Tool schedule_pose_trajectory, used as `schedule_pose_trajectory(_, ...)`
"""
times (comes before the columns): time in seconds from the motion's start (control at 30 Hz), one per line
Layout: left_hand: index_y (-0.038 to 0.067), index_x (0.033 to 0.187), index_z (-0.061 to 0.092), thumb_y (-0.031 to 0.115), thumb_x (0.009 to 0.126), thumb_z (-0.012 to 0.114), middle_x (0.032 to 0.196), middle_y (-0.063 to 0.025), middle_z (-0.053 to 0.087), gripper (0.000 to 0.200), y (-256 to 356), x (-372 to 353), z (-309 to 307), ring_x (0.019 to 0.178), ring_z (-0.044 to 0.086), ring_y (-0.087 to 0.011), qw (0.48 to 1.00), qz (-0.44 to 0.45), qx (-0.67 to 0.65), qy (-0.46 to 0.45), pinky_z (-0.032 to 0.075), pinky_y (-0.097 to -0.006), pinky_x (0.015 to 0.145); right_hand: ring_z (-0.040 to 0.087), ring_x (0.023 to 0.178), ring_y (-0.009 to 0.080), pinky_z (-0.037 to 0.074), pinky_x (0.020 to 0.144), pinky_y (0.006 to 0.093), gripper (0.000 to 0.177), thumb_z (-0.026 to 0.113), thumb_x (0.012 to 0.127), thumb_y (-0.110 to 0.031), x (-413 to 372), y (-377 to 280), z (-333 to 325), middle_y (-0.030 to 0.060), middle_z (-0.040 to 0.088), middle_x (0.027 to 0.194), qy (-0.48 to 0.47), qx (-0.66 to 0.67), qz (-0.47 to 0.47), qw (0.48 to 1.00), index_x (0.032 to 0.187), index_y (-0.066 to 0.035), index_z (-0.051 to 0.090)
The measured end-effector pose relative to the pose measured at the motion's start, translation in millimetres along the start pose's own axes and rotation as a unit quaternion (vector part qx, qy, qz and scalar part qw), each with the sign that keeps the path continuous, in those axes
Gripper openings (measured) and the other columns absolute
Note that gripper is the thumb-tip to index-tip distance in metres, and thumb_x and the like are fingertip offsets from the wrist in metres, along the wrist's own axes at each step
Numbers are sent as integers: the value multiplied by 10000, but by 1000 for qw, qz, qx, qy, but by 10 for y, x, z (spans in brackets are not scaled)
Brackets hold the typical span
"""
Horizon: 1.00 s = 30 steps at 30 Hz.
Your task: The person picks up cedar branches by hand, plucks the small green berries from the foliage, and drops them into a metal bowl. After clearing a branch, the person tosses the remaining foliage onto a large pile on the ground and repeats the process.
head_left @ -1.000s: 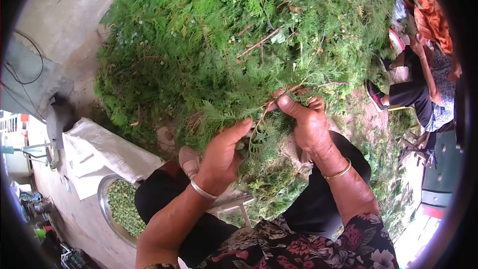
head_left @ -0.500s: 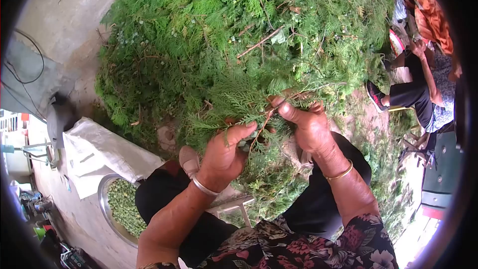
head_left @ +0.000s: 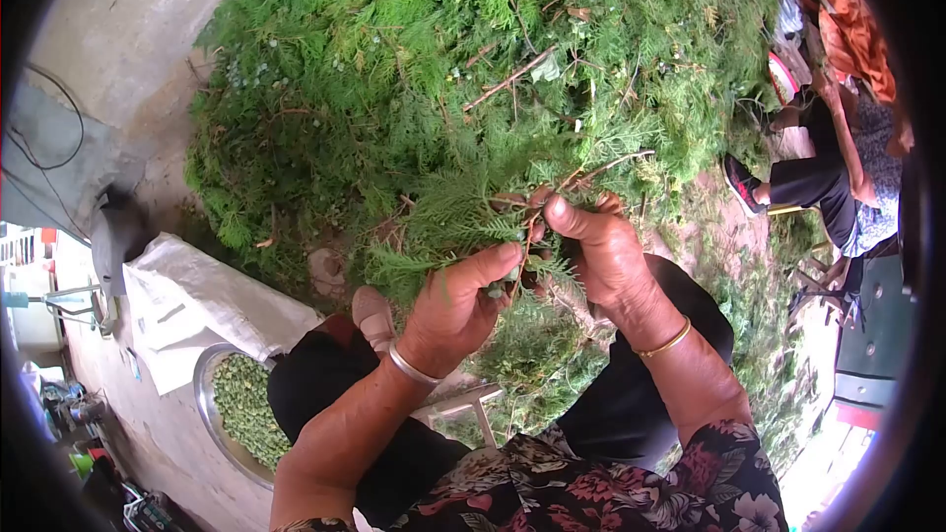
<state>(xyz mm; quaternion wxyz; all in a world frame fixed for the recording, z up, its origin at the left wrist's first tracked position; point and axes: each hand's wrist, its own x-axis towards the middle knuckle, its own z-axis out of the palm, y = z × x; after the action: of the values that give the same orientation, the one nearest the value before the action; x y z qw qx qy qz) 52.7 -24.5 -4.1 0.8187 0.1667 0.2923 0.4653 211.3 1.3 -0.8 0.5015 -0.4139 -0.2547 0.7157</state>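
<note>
A leafy cypress sprig (head_left: 448,222) is held up between my two hands, over the front of a big heap of similar branches (head_left: 414,69). My right hand (head_left: 608,258) pinches its brown stem between thumb and fingers. Thumb and fingers of my left hand (head_left: 451,307) are closed at the lower part of the sprig, where small green cones (head_left: 501,287) show by the fingertips. My hands are close together, and what lies inside the left palm is hidden.
At the lower left stands a metal basin (head_left: 205,404) of small green cones, beside a white sack (head_left: 202,300). A low wooden stool frame (head_left: 473,404) shows between my knees. Another person (head_left: 838,177) sits at the right. Loose greenery covers the floor there.
My left hand has moved a little up and to the right, nearer my right hand. The sprig has shifted with the hands, and more green cones show at the left fingertips.
</note>
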Motion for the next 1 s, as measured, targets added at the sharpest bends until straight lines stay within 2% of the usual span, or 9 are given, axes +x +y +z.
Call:
schedule_pose_trajectory(0.07,11,1145,581,189,897,560,1013,-61,626,306,1,18,-67,861,574,-172,999,-23,-33,-19,462,-309,774,619,726,173,499,687,324,161,682,821,-87,9,11,-13,78,663,799,-4,0,0,1000,953,1,657)
schedule_pose_trajectory(0.17,7,1148,581,202,900,563,1004,-77,628,316,22,1,-77,836,584,-183,997,-66,-43,-17,463,-295,745,623,707,175,513,648,320,144,667,827,-61,5,0,-13,84,665,800,-15,5,-8,1000,955,4,658)
schedule_pose_trajectory(0.33,-3,1157,574,239,923,527,1007,-92,627,339,19,0,-107,842,591,-191,997,-65,-23,-20,478,-304,724,628,705,171,520,579,309,127,653,833,-44,3,18,-6,87,665,792,-13,-10,-32,999,950,6,660)
schedule_pose_trajectory(0.5,-7,1203,533,262,947,475,1035,-106,629,376,3,11,-45,904,613,-210,992,-72,-73,-72,523,-354,732,635,739,161,520,648,297,133,656,831,-46,-29,-37,7,78,675,809,-9,-46,4,999,959,-11,664)
schedule_pose_trajectory(0.57,-9,1233,501,254,949,468,1056,-127,626,389,4,19,-12,930,623,-233,985,-66,-142,-73,545,-386,737,636,750,155,518,667,295,131,658,829,-43,-29,-40,16,75,679,815,-14,-47,9,999,957,-15,667)
schedule_pose_trajectory(0.73,-20,1199,514,216,925,526,997,-109,623,362,-21,-9,-178,871,609,-216,978,-113,-161,-64,519,-356,693,636,753,147,514,703,299,136,667,820,-31,-19,25,44,72,688,832,-13,-43,-41,998,954,-14,669)
schedule_pose_trajectory(0.8,-22,1169,534,202,913,550,970,-97,619,340,-1,-5,-227,848,598,-200,969,-139,-192,-66,504,-333,673,637,730,148,514,713,291,137,667,812,-8,-15,-20,52,71,692,850,-1,-105,-49,993,949,-15,670)
schedule_pose_trajectory(0.87,-19,1088,576,188,893,585,913,-60,600,285,57,13,-236,797,562,-167,987,-145,-53,-32,463,-296,640,639,730,149,516,716,290,134,664,812,0,-10,-50,31,72,692,856,-9,-143,-52,988,945,-16,671)
schedule_pose_trajectory(1.0,-4,986,597,168,884,583,846,-73,595,201,86,-12,-126,748,551,-147,991,-112,49,50,429,-276,619,643,731,146,524,706,287,128,653,816,16,-19,-9,32,73,691,860,3,-177,-56,983,939,-14,668)
